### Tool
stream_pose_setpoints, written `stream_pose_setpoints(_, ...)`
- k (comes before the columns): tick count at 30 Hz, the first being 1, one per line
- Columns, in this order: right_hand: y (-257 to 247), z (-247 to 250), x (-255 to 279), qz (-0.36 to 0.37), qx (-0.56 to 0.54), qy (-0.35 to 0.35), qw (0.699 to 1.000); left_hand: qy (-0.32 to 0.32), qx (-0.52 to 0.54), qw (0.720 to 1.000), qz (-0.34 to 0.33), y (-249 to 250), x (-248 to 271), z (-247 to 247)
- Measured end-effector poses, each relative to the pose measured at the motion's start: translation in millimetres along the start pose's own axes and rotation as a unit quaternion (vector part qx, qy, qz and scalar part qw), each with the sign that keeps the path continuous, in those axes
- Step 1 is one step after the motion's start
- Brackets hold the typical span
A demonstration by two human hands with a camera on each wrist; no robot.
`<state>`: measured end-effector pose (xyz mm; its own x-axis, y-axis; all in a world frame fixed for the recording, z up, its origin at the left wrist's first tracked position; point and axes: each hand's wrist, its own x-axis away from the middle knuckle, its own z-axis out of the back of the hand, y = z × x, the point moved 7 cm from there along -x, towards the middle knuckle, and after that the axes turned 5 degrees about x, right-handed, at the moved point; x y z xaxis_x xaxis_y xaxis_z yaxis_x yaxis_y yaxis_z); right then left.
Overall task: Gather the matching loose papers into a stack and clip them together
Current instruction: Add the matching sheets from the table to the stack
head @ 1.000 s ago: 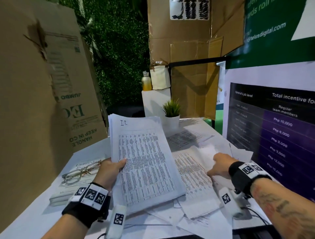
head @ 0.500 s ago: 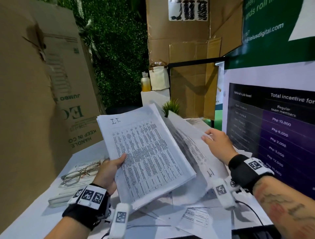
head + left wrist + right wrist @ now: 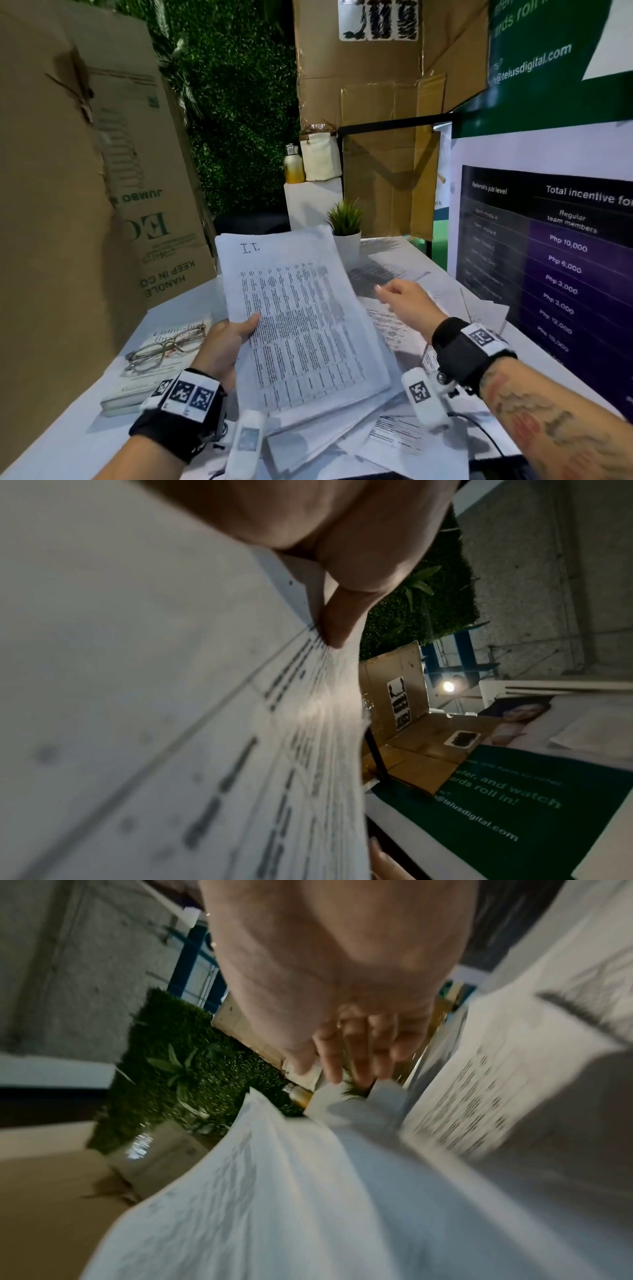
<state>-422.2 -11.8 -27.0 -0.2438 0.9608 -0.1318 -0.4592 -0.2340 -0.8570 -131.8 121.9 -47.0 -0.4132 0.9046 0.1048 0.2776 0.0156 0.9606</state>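
Paper stack point(image 3: 301, 325), held above the surface point(image 3: 178, 308) right of the book point(image 3: 161, 363), long axis running away from the viewer, top edge tilted up. Printed tables; "I.T." handwritten at top. Left hand point(image 3: 222, 346) grips its left edge; right hand point(image 3: 407, 301) hovers, fingers relaxed, over loose sheets point(image 3: 394, 442).

left fingers behind held stack point(image 3: 301, 325), its print blurred, perhaps tables, poster point(image 3: 561, 260) cropped

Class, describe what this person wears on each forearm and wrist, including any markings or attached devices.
Left hand and right hand: each wrist carries a black band bearing white square tags with black coded patterns. A white capsule-shaped device, also tagged, hangs below each wrist; a thin black cable trails from the right one. No sleeves; the right forearm is tattooed.
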Motion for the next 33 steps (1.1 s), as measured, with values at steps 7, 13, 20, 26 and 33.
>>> stream_pose_setpoints(7,73.2,11.0,-29.3,-0.137,0.294,-0.036,0.945,0.037,-0.069,0.997,0.014,-14.4,-9.5,25.2)
stream_pose_setpoints(13,62.0,3.2,-30.0,-0.093,0.398,-0.02,0.912,0.049,-0.111,0.992,-0.023,-16.8,-12.1,28.9)
stream_pose_setpoints(20,22.1,-47.9,-18.4,-0.041,0.358,-0.148,0.921,0.018,-0.161,0.981,-0.103,-6.4,-5.0,17.8)
stream_pose_setpoints(26,26.2,-71.8,-15.1,-0.054,0.311,-0.176,0.932,0.05,-0.149,0.985,-0.069,-13.5,-8.5,25.6)
stream_pose_setpoints(33,35.1,-50.5,-9.6,-0.011,-0.149,-0.122,0.981,0.034,0.024,0.999,0.002,-17.5,-10.4,32.2)
